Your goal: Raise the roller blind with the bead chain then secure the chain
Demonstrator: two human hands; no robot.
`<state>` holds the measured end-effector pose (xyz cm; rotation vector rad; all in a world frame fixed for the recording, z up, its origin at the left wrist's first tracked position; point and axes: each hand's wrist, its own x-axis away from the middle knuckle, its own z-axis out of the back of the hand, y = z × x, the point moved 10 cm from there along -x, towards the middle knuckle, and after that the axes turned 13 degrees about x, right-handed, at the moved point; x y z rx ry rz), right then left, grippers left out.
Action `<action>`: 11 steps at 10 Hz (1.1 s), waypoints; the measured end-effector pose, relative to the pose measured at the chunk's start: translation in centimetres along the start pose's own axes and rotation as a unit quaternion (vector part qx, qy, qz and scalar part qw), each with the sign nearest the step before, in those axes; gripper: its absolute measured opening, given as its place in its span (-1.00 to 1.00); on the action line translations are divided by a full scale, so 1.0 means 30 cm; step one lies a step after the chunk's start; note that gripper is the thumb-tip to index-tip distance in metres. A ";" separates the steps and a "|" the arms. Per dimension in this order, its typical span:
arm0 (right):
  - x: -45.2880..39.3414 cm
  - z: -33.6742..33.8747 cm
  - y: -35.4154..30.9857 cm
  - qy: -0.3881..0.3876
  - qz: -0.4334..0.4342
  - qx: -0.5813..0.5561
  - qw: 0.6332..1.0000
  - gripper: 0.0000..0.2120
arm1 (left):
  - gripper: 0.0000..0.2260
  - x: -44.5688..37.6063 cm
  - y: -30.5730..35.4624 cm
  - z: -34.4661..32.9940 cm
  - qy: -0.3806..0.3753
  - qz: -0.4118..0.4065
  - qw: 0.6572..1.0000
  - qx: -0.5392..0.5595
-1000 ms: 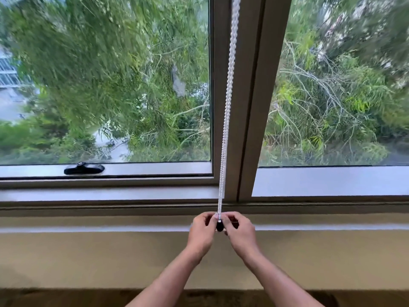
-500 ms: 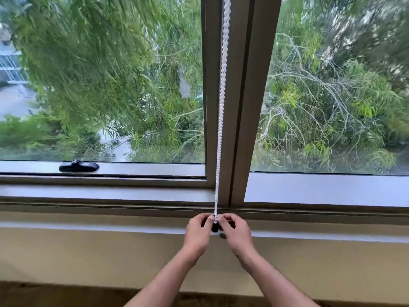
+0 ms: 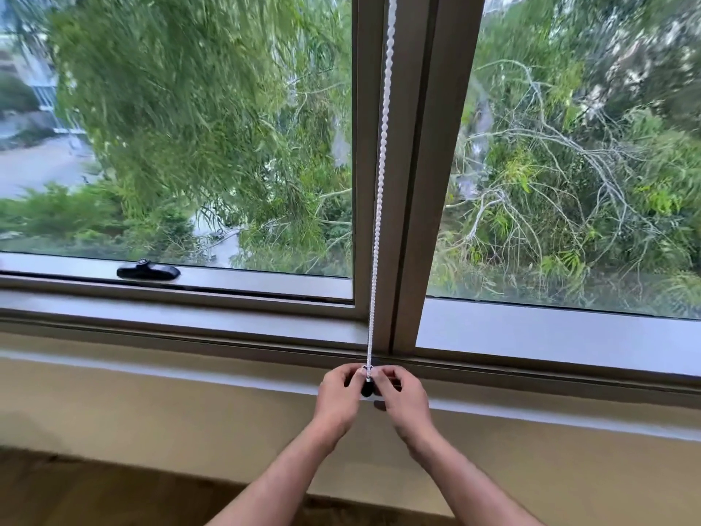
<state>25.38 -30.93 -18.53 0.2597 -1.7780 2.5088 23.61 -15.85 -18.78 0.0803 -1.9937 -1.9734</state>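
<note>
A white bead chain (image 3: 381,184) runs taut and straight down the brown window mullion (image 3: 425,176) from the top edge of the view. Its lower end meets a small black holder (image 3: 367,388) on the wall just under the sill. My left hand (image 3: 337,398) and my right hand (image 3: 402,396) are side by side around that holder, fingertips pinching the chain's bottom end. The roller blind itself is out of view above; both panes are uncovered.
A black window handle (image 3: 148,272) lies on the left sash's lower frame. A pale sill ledge (image 3: 569,415) runs along the beige wall (image 3: 151,419) under the window. Dark floor shows at the bottom left. Trees fill the glass.
Both hands stay at the chain's lower end by the black holder. The camera has tilted and shifted a little, so the window frame now slopes down to the right.
</note>
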 end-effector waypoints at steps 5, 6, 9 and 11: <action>0.012 -0.002 -0.016 0.002 0.002 0.041 0.999 -0.86 | -0.84 0.026 0.029 0.020 0.022 -0.016 0.999 0.016; 0.028 0.000 -0.015 0.006 -0.006 0.028 1.000 -0.86 | -0.83 0.046 0.025 0.024 0.024 -0.020 0.999 0.021; 0.091 0.011 -0.018 0.021 -0.013 0.036 0.999 -0.85 | -0.83 0.090 0.004 0.059 0.017 -0.020 0.999 0.019; 0.139 0.040 -0.040 0.069 -0.018 0.078 0.994 -0.78 | -0.80 0.108 0.028 0.114 -0.007 -0.048 0.998 -0.037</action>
